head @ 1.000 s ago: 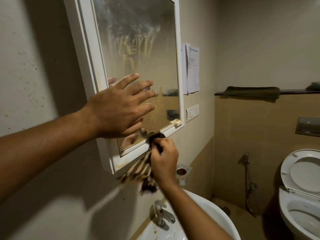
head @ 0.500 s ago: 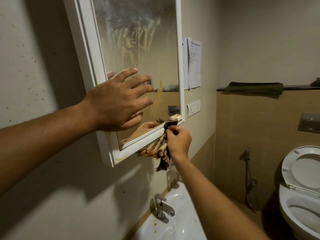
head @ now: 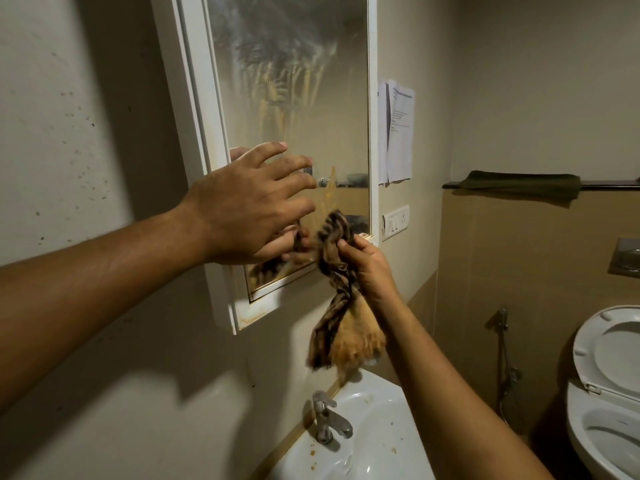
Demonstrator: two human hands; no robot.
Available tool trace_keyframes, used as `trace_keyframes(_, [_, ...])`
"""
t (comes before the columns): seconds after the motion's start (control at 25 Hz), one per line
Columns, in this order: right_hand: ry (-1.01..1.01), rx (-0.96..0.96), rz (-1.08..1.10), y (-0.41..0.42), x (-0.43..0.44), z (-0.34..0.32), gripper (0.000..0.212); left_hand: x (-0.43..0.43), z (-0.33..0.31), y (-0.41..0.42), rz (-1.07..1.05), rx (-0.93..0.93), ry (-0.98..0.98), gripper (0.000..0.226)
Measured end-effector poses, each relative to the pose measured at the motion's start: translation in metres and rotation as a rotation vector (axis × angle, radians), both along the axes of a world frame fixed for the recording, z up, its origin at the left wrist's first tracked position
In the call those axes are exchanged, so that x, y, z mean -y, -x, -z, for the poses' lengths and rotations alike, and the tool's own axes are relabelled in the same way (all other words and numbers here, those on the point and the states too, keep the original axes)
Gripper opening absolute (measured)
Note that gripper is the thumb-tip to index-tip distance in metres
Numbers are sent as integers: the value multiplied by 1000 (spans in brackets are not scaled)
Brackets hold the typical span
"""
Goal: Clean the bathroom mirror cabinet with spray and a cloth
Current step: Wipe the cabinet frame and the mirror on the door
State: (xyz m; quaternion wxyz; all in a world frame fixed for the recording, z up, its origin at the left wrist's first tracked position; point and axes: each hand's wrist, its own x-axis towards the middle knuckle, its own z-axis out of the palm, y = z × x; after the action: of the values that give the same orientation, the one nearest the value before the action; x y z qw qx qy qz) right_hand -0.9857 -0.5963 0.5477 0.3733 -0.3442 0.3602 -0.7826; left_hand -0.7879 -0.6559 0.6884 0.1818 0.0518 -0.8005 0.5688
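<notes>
At far left, speckled wall (head: 62, 133), with a bare forearm crossing it toward the cabinet (head: 194, 98). Next, left grip (head: 242, 209): open, fingers straight and spread, holding nothing, over the lower left of the mirror (head: 294, 81), reflection just behind; hard to tell whether touching the glass. White-framed cabinet fixed to the wall, glass streaked and cloudy in the upper half, brownish stains along the bottom frame.

Just right of the left grip, cloth (head: 332, 237): striped brown and dark, bunched top at the mirror's lower right corner, frayed tail hanging below the cabinet, above the basin (head: 374, 445). Right grip (head: 370, 268) closed around the cloth's middle, thumb and fingers curled on the folds, forearm coming up from the lower right. Below, metal tap (head: 327, 424) on the basin's rim, brown specks in the white bowl.

Further right, 2 papers (head: 400, 133) stuck to the wall beside the cabinet, a switch plate (head: 396, 222) under them. Then a dark green towel (head: 523, 183) on a ledge (head: 609, 183), a sprayer (head: 501, 318) on the tiled wall, and, at far right, a toilet (head: 609, 348) with lid up.
</notes>
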Motion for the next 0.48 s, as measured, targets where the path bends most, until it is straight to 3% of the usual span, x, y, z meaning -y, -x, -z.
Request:
trace_keyframes(0.12, [-201,-320,470,-5,28,28,15,1,2,-1,-13,3,11,60])
trace_keyframes(0.2, [-323,-585,866,-6,41,37,27,2,2,-1,-18,-5,22,60])
trace_keyframes(0.24, [-355,-627,1005,-3,44,41,31,2,2,0,-18,-2,25,59])
trace_keyframes(0.28, [-349,-584,1017,0,43,40,28,2,2,0,-19,0,29,59])
trace_keyframes(0.4, [-180,-369,745,-7,46,40,13,2,1,0,-22,0,28,60])
trace_keyframes(0.48, [-113,-418,699,-19,51,38,15,2,2,0,-18,-8,21,61])
